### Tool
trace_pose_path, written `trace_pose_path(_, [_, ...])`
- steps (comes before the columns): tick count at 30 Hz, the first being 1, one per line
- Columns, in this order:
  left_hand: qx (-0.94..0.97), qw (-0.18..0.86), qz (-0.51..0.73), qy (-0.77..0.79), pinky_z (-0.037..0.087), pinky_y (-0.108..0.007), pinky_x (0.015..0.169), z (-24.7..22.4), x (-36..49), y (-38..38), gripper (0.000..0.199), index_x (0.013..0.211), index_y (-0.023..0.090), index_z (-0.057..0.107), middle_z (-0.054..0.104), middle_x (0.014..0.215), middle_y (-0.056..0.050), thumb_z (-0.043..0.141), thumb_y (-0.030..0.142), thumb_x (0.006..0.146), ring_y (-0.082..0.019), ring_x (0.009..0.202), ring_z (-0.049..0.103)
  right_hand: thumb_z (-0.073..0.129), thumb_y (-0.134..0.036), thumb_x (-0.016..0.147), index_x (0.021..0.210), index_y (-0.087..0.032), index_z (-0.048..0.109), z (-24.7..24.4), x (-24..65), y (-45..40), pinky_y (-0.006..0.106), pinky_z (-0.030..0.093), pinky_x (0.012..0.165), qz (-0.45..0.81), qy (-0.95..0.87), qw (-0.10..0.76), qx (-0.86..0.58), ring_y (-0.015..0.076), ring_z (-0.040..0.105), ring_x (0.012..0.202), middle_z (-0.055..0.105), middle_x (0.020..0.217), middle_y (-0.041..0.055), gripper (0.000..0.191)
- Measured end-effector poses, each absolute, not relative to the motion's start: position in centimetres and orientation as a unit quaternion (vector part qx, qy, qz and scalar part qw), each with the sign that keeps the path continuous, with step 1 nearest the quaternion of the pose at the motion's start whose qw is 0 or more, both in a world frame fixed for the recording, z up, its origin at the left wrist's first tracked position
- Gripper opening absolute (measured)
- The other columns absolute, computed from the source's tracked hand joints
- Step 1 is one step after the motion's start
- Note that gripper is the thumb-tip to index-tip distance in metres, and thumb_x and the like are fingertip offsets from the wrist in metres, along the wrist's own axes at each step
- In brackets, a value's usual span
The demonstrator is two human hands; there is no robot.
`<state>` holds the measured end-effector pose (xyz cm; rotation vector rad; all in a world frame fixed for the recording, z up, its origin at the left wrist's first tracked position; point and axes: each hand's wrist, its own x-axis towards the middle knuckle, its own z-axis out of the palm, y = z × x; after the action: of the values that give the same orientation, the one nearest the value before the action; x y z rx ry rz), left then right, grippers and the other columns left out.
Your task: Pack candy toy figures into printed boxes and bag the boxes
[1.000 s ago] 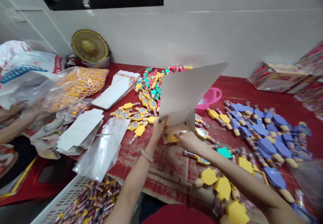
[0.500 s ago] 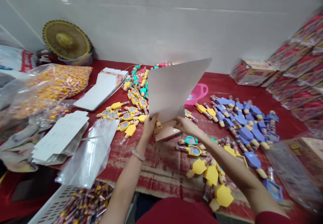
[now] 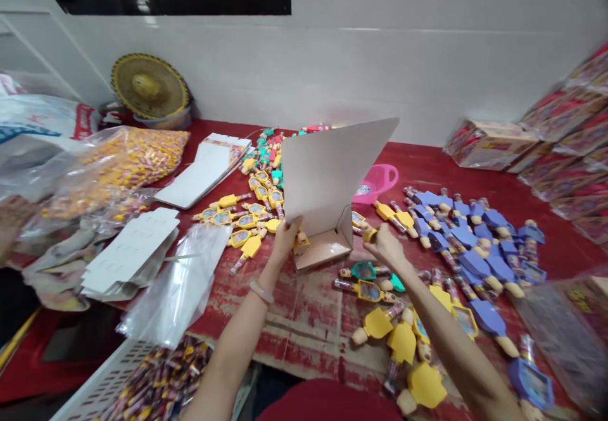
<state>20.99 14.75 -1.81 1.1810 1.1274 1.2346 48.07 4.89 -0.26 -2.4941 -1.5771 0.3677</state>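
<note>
My left hand [image 3: 287, 240] grips the lower edge of the raised white lid of an open cardboard box [image 3: 327, 174], which stands on the red table with its tan inside [image 3: 320, 250] showing. A little to the right, my right hand [image 3: 387, 247] pinches a small yellow piece [image 3: 369, 235] between its fingertips, just beyond the box's side. Candy-filled tube figures with yellow, blue or teal paper parts [image 3: 370, 291] lie around that hand and under my right forearm. Another yellow figure [image 3: 301, 242] lies against the box's near left corner.
A co-worker's hand [image 3: 12, 221] is at the far left by a bulging bag of wrapped sweets [image 3: 128, 161]. Flat white cards [image 3: 130, 250], clear plastic sleeves [image 3: 180, 288], a white crate of sweets [image 3: 109, 386] and a pink basin [image 3: 377, 183] surround me. Wrapped boxes [image 3: 491, 145] are stacked at right.
My right hand has moved right, away from the box, with the small yellow piece in its fingers. More of the box's inside now shows. My left hand stays on the lid.
</note>
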Motion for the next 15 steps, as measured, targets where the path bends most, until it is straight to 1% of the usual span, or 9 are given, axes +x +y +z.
trace_pose_path(3, [0.486, 0.51, 0.522, 0.48, 0.039, -0.024, 0.057, -2.0, 21.3, 14.7, 0.036, 0.076, 0.018, 0.061, 0.053, 0.062, 0.004, 0.07, 0.052, 0.077, -0.012, 0.059, 0.046, 0.063, -0.054, 0.083, 0.121, -0.017, 0.041, 0.3, 44.4, 2.6, 0.035, 0.052, 0.069, 0.165, -0.5, 0.341, -0.779, 0.0292, 0.07, 0.084, 0.07, 0.095, 0.0114, 0.057])
trace_pose_path(4, [0.486, 0.505, 0.525, 0.483, 0.04, -0.024, 0.057, -2.0, 21.3, 14.6, 0.036, 0.077, 0.018, 0.061, 0.053, 0.063, 0.004, 0.07, 0.052, 0.078, -0.012, 0.059, 0.046, 0.064, -0.058, 0.081, 0.118, -0.019, 0.04, -0.1, 42.5, 2.1, 0.035, 0.053, 0.069, 0.197, -0.497, 0.404, -0.742, 0.028, 0.07, 0.081, 0.07, 0.094, 0.0098, 0.058])
trace_pose_path(5, [0.487, 0.501, 0.526, 0.485, 0.04, -0.024, 0.058, -1.9, 21.4, 14.5, 0.035, 0.078, 0.018, 0.06, 0.054, 0.063, 0.004, 0.07, 0.052, 0.078, -0.012, 0.06, 0.046, 0.065, -0.059, 0.08, 0.114, -0.02, 0.04, -0.6, 40.5, 1.9, 0.036, 0.054, 0.071, 0.231, -0.495, 0.444, -0.71, 0.0273, 0.07, 0.081, 0.07, 0.094, 0.0093, 0.057])
trace_pose_path(6, [0.49, 0.497, 0.526, 0.486, 0.041, -0.024, 0.059, -1.8, 21.3, 14.4, 0.035, 0.077, 0.018, 0.06, 0.054, 0.063, 0.004, 0.07, 0.052, 0.078, -0.012, 0.06, 0.047, 0.065, -0.059, 0.079, 0.111, -0.021, 0.041, -1.3, 38.5, 1.9, 0.036, 0.055, 0.072, 0.263, -0.491, 0.463, -0.689, 0.027, 0.07, 0.082, 0.071, 0.094, 0.0097, 0.055])
trace_pose_path(7, [0.494, 0.494, 0.524, 0.486, 0.042, -0.024, 0.06, -1.7, 21.3, 14.3, 0.035, 0.076, 0.018, 0.059, 0.054, 0.063, 0.003, 0.07, 0.051, 0.078, -0.012, 0.061, 0.047, 0.065, -0.056, 0.08, 0.11, -0.021, 0.04, -2.0, 36.7, 2.1, 0.036, 0.055, 0.073, 0.29, -0.489, 0.463, -0.68, 0.0272, 0.071, 0.083, 0.071, 0.095, 0.0109, 0.053])
trace_pose_path(9, [0.501, 0.491, 0.52, 0.487, 0.042, -0.025, 0.061, -1.5, 21.2, 14.3, 0.035, 0.074, 0.018, 0.059, 0.054, 0.062, 0.003, 0.07, 0.051, 0.079, -0.012, 0.061, 0.048, 0.064, -0.05, 0.083, 0.114, -0.019, 0.04, -3.2, 34.0, 2.7, 0.036, 0.055, 0.073, 0.318, -0.488, 0.419, -0.697, 0.0287, 0.072, 0.085, 0.072, 0.098, 0.0146, 0.05])
trace_pose_path(11, [0.504, 0.49, 0.517, 0.488, 0.043, -0.025, 0.062, -1.6, 21.1, 14.2, 0.035, 0.075, 0.018, 0.06, 0.055, 0.063, 0.003, 0.07, 0.051, 0.079, -0.013, 0.062, 0.049, 0.062, -0.046, 0.088, 0.125, -0.014, 0.038, -3.9, 32.4, 3.3, 0.037, 0.055, 0.075, 0.299, -0.503, 0.341, -0.736, 0.0319, 0.073, 0.089, 0.072, 0.103, 0.0192, 0.054])
trace_pose_path(13, [0.502, 0.493, 0.517, 0.487, 0.043, -0.025, 0.063, -1.7, 21.1, 14.3, 0.034, 0.078, 0.018, 0.062, 0.058, 0.066, 0.002, 0.069, 0.051, 0.08, -0.013, 0.064, 0.051, 0.059, -0.045, 0.093, 0.132, -0.011, 0.037, -4.0, 31.2, 3.6, 0.039, 0.054, 0.076, 0.265, -0.522, 0.256, -0.769, 0.0353, 0.072, 0.094, 0.072, 0.106, 0.0222, 0.056])
trace_pose_path(15, [0.5, 0.492, 0.516, 0.492, 0.043, -0.025, 0.063, -1.9, 21.1, 14.4, 0.034, 0.08, 0.018, 0.063, 0.059, 0.069, 0.002, 0.07, 0.051, 0.08, -0.013, 0.065, 0.052, 0.054, -0.043, 0.098, 0.132, -0.011, 0.041, -3.9, 29.8, 3.7, 0.039, 0.053, 0.077, 0.248, -0.546, 0.181, -0.779, 0.0363, 0.072, 0.099, 0.07, 0.111, 0.0234, 0.049])
